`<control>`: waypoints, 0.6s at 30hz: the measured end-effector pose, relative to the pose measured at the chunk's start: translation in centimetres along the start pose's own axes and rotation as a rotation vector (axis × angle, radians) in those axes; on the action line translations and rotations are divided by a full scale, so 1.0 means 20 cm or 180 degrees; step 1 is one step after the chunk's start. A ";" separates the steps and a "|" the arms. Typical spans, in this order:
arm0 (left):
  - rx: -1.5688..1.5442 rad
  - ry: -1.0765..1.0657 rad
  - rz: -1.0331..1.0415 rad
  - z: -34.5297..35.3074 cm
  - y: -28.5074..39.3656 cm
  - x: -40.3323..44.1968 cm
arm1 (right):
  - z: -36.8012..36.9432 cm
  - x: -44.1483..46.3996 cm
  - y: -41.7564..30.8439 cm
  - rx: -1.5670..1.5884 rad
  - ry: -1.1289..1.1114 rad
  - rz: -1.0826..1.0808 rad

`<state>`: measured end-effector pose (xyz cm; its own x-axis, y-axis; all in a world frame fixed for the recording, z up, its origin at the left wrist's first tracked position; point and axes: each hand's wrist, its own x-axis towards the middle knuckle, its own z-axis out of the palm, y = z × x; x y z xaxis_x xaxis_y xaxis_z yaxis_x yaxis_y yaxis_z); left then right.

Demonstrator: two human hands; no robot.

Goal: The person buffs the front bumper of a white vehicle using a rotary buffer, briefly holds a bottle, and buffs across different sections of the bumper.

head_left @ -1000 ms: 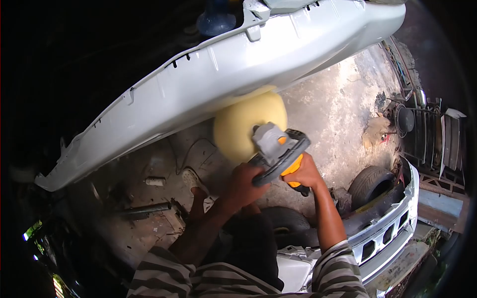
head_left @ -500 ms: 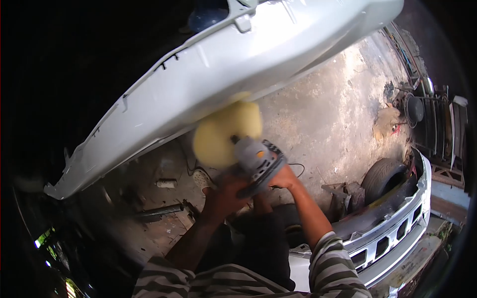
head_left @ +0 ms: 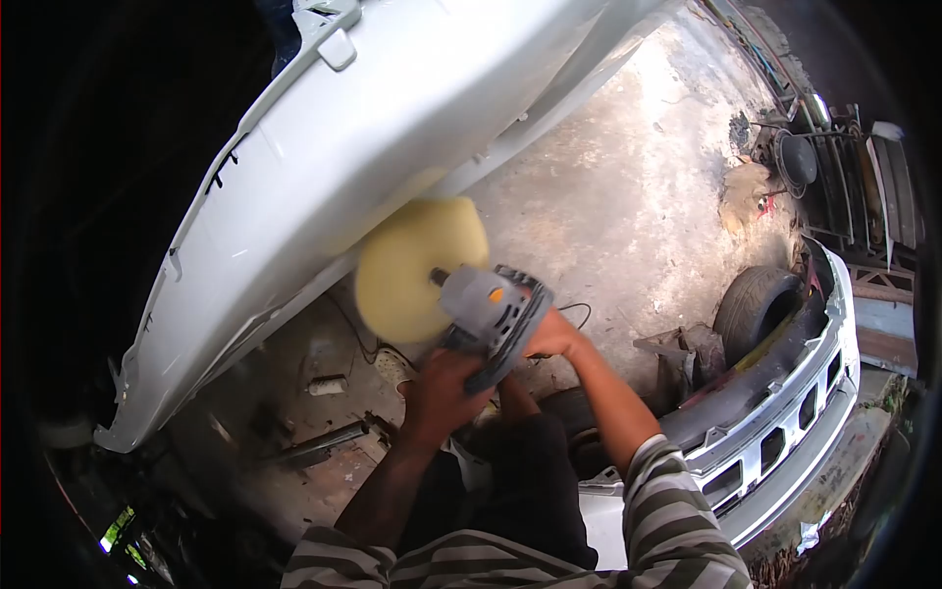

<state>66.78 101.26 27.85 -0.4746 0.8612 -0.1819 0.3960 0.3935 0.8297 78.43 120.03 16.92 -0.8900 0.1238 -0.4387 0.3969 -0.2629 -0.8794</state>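
Observation:
A grey power polisher (head_left: 483, 302) with a wide yellow foam pad (head_left: 412, 280) is held in both hands. My left hand (head_left: 447, 391) is closed on its near left side, and my right hand (head_left: 551, 334) grips the rear handle; some fingers of each are hidden by the tool. The pad is blurred. Its upper edge meets the lower side of a long white car bumper (head_left: 324, 162), though exact contact is hard to make out. The bumper stretches diagonally across the upper left.
Below right lies another white bumper (head_left: 785, 461) with grille openings, beside a tyre (head_left: 751, 309). A thin cable (head_left: 587, 312) trails near the tool. A white cylinder (head_left: 327, 385) and a dark tube (head_left: 329, 442) lie on the concrete floor (head_left: 628, 196). Metal parts stand at right.
The view has turned, so the white bumper sits further left and slants more steeply. The polisher appears slightly further left in the picture, still held in both hands.

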 end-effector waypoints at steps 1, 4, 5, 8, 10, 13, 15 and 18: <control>-0.0128 -0.0163 0.0019 0.04 0.02 0.06 | -0.07 -0.02 -0.04 0.0122 0.0148 0.0035; -0.0051 -0.0117 0.0079 0.14 0.09 0.25 | -0.27 -0.05 0.00 0.0223 0.0274 0.0192; -0.0059 -0.0115 0.0077 0.15 0.11 0.31 | -0.32 -0.06 0.02 0.0217 0.0273 0.0199; -0.0324 0.0060 0.0491 0.21 0.15 0.45 | -0.43 -0.09 0.02 -0.0204 0.0641 0.0200; -0.0364 0.0072 0.0549 0.23 0.14 0.48 | -0.46 -0.09 0.04 -0.0332 0.0665 0.0105; -0.0355 0.0131 0.0580 0.19 0.15 0.44 | -0.44 -0.07 0.07 -0.0385 0.0575 -0.0111; -0.0290 0.0228 0.0535 0.14 0.13 0.37 | -0.38 -0.02 0.10 -0.0410 0.0370 -0.0135; -0.0110 -0.0090 0.0315 0.12 -0.02 0.19 | -0.25 0.02 0.18 -0.0456 0.0299 -0.0232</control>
<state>66.63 105.20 25.59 -0.4119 0.9042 -0.1127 0.4124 0.2952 0.8619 80.58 123.81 12.60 -0.8954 0.2282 -0.3823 0.3659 -0.1118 -0.9239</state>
